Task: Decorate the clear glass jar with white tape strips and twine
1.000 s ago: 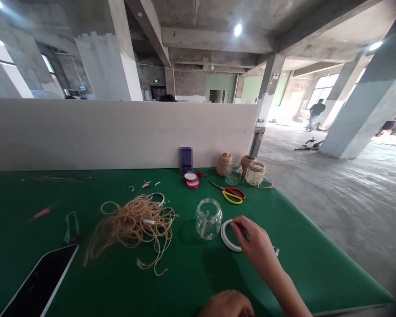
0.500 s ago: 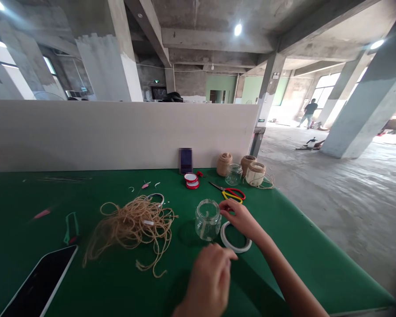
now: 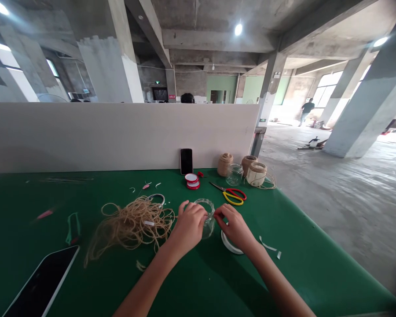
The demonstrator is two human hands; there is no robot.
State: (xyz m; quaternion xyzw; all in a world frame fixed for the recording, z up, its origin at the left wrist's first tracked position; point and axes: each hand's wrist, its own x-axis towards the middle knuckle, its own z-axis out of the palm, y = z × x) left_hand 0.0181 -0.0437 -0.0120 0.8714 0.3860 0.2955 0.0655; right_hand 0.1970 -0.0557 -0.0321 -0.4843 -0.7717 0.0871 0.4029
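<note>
A clear glass jar (image 3: 208, 230) stands upright on the green table, its left side and part of its rim covered by my left hand (image 3: 190, 222). The fingers of that hand are bent together at the jar's mouth. On the other side, my right hand (image 3: 235, 225) pinches close to the jar's upper right edge. Whatever lies between either hand's fingertips is too small or hidden to make out. Under my right hand lies a white ring-shaped roll (image 3: 229, 245), partly covered. A loose heap of jute twine (image 3: 135, 222) lies left of my left hand.
Scissors (image 3: 233, 196) with red and yellow handles lie behind the jar. Farther back are red-and-white spools (image 3: 193, 181), a standing phone (image 3: 186, 161), another glass jar (image 3: 234, 175) and twine-wrapped jars (image 3: 225, 164). White strips (image 3: 267, 244) lie right; a large phone (image 3: 41, 281) lies front left.
My left hand has moved forward from the table's front to the jar's rim. My right hand stays near the jar's right side, its forearm shifted so white strips now show.
</note>
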